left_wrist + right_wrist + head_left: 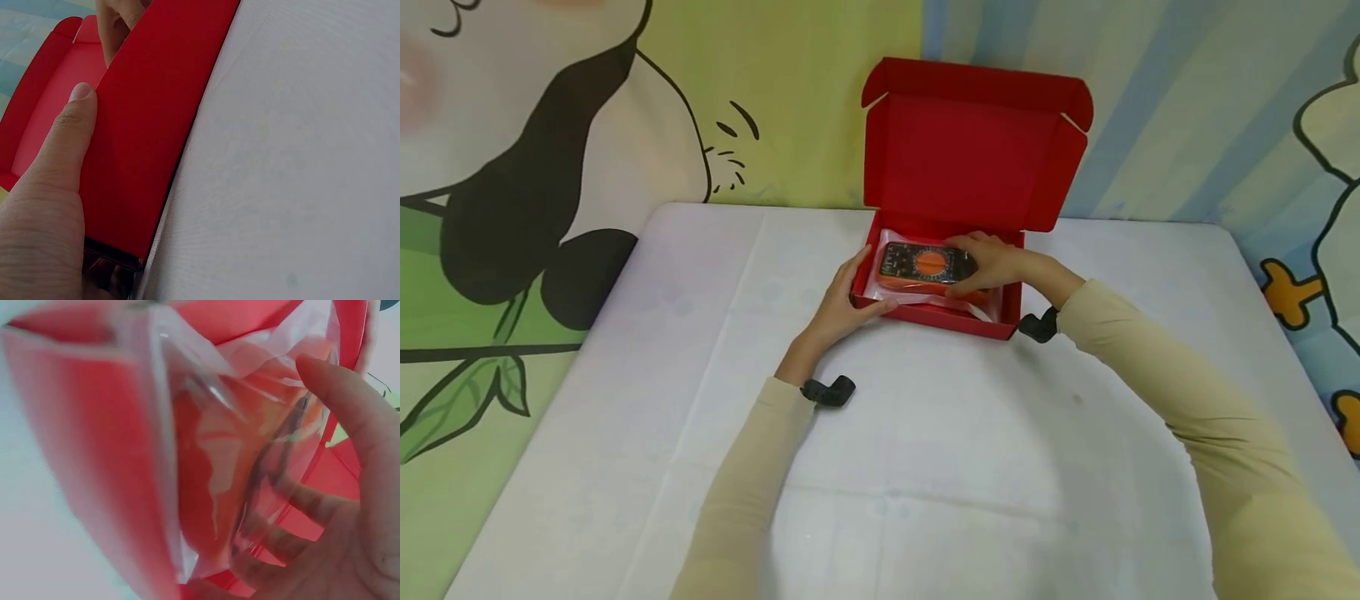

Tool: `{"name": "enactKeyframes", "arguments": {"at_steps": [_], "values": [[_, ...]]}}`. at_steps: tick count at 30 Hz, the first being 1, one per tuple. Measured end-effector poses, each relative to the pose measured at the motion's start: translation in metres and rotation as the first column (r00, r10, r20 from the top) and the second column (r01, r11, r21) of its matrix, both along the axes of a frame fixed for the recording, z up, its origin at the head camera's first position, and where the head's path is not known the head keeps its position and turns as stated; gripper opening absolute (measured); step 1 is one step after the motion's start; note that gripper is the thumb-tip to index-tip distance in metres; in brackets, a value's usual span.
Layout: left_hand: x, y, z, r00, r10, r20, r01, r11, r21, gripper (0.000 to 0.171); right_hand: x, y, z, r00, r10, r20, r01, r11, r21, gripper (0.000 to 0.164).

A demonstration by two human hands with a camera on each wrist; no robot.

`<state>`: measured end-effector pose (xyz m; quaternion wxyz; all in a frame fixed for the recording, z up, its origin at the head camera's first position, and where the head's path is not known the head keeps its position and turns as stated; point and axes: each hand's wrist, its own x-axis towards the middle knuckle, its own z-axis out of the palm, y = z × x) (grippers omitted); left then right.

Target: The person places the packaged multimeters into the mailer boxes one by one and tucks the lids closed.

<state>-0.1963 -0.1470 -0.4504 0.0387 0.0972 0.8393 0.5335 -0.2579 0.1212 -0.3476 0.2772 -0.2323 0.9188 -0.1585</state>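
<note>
An open red cardboard box (951, 320) sits near the table's back edge, its lid standing up behind. Inside lies a multimeter (910, 262) with a black face, an orange dial and an orange body, in a clear plastic bag (187, 356). My left hand (835, 308) grips the box's front left corner; in the left wrist view its thumb (70, 128) presses the front wall. My right hand (992, 262) reaches into the box and holds the multimeter's right end, thumb on the near side and fingers on the far side. The right wrist view is partly blurred.
A white cloth covers the table (925, 467). Behind it hangs a printed cartoon backdrop (790, 100), which the raised lid (976, 150) stands in front of. Each wrist wears a small black device, such as the one on the left (829, 392).
</note>
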Motion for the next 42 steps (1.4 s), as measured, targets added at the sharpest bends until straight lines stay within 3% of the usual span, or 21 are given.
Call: {"name": "enactKeyframes", "arguments": {"at_steps": [11,17,21,25,28,34,38,42], "values": [[0.002,0.0,0.002,1.0,-0.003,-0.007,0.003,1.0,-0.007,0.096,0.018,0.023,0.003,1.0,0.013,-0.027,-0.016,0.993,-0.114,0.084],[0.001,0.002,0.005,1.0,-0.011,-0.016,0.011,1.0,0.013,0.096,0.034,0.044,0.007,0.994,-0.004,-0.11,-0.022,0.972,-0.233,0.069],[0.0,0.002,0.005,0.998,-0.055,-0.003,0.055,0.993,0.102,0.094,0.043,0.057,0.008,0.986,-0.041,-0.162,-0.013,0.947,-0.321,0.059],[0.001,-0.001,0.012,0.994,-0.074,0.079,0.059,0.983,0.173,0.084,0.046,0.069,0.006,0.978,-0.103,-0.183,0.02,0.912,-0.41,0.05],[0.004,-0.004,0.03,0.988,-0.061,0.139,0.037,0.984,0.172,0.076,0.046,0.078,0.002,0.958,-0.202,-0.205,0.072,0.859,-0.507,0.043],[0.004,-0.003,0.069,0.987,-0.071,0.145,0.05,0.989,0.14,0.072,0.049,0.093,-0.003,0.88,-0.433,-0.196,0.173,0.675,-0.717,0.041],[-0.009,-0.001,0.086,0.996,-0.045,0.076,0.037,0.993,0.11,0.071,0.046,0.098,0.001,0.827,-0.55,-0.115,0.257,0.551,-0.794,0.047],[-0.035,-0.002,0.09,1.0,-0.001,-0.009,0.002,0.995,0.098,0.072,0.041,0.099,0.009,0.774,-0.633,0.021,0.388,0.447,-0.806,0.055]]}}
